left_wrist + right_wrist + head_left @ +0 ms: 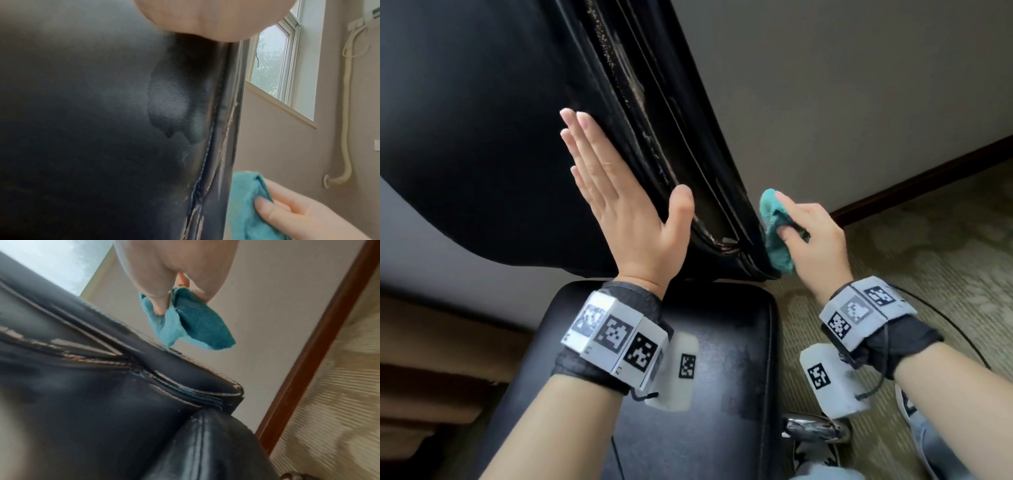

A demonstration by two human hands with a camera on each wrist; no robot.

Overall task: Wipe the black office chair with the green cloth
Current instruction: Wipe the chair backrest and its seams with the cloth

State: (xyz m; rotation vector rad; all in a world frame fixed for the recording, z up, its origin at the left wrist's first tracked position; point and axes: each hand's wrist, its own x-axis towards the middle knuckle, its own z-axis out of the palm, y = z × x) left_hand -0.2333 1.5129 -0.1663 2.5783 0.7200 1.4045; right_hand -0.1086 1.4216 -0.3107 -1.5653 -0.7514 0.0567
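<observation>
Mid-wipe, we judge: our left hand (616,202) lies flat, fingers straight, bracing the black office chair (482,120), while right-hand (813,236) fingers pinch the green cloth (774,219) against its worn side edge; seat seemingly remains.

Patterned beige carpet (928,260) underfoot, running up to a dark wooden skirting board (914,181) along the pale wall. Standing on it, a black office chair (671,359), with the shiny metal base (815,428) showing just below the seat's right edge. Also on the carpet, a thin black cable (959,329) curving past, and a patterned shoe (815,455) beside the chair base.
</observation>
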